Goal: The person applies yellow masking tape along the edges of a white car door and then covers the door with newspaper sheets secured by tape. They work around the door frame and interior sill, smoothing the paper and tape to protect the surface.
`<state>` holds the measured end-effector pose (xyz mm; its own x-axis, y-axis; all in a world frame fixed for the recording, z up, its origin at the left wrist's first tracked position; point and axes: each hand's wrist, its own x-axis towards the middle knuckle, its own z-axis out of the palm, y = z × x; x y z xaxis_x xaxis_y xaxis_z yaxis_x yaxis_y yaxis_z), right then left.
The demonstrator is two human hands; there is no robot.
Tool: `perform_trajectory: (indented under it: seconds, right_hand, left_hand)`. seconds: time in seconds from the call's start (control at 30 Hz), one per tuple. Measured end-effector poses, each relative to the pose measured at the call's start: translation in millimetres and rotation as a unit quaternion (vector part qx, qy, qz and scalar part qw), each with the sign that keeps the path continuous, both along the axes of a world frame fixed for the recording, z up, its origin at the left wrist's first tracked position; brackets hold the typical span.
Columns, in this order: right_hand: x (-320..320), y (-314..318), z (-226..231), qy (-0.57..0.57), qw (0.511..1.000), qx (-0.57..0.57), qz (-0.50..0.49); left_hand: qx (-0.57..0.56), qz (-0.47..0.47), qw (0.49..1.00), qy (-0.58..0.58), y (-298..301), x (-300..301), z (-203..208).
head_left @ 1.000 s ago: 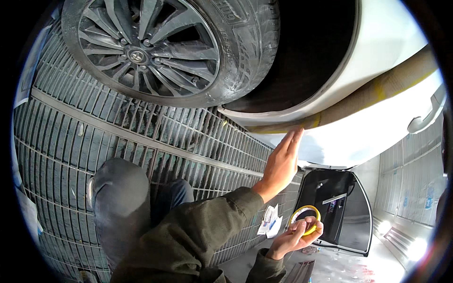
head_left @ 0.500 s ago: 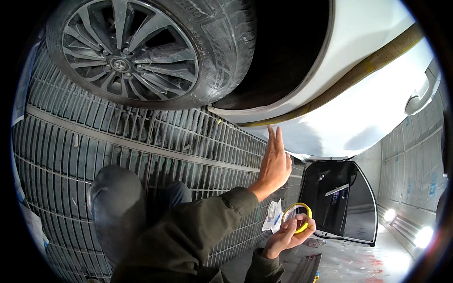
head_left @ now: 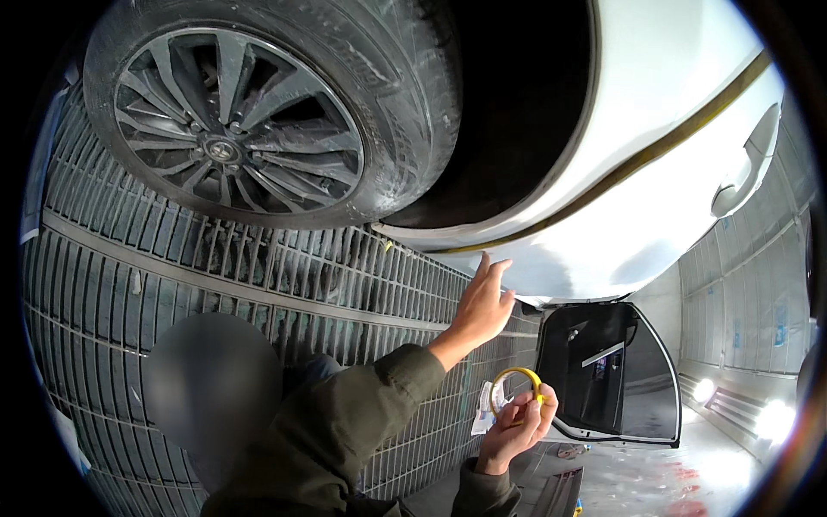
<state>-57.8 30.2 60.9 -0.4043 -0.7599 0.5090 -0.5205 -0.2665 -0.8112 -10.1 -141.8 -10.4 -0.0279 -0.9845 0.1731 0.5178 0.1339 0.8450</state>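
My left hand [head_left: 478, 303] has its fingers stretched out, and its fingertips are at the lower edge of the white car body panel [head_left: 620, 220]. It seems to hold nothing; whether the fingertips press on the panel I cannot tell. Just above them ends a long olive-yellow masking strip [head_left: 642, 159], which runs along the panel up to the right. My right hand [head_left: 517, 435], lower down, is closed on a roll of yellow tape [head_left: 535, 379], gripping its ring between thumb and fingers. Grey patches show on the white panel near the left hand.
A wheel with a dark tyre [head_left: 413, 129] stands at the upper left, beside a black wheel arch [head_left: 517, 95]. Metal floor grating [head_left: 198, 267] spreads below. An open car door [head_left: 637, 379] stands right of my hands. A white printed paper [head_left: 484, 405] shows behind the tape.
My left hand has shifted slightly left and down, its fingers a bit more spread. The tape roll has moved a little left and up. The view has shifted, and the masking strip looks narrower.
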Motion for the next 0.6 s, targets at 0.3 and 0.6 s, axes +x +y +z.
perform_trajectory:
  seconds: [0.3, 0.6]
  right_hand:
    - [34.6, -41.9, 7.8, -0.123, 0.991, 0.043, 0.008]
    - [64.4, -119.3, 76.5, 0.215, 0.973, 0.011, 0.088]
  left_hand:
    - [-0.077, -0.159, 0.982, 0.070, 41.9, 55.9, 17.1]
    - [-0.029, 0.012, 0.998, 0.054, 56.4, 127.4, 38.4]
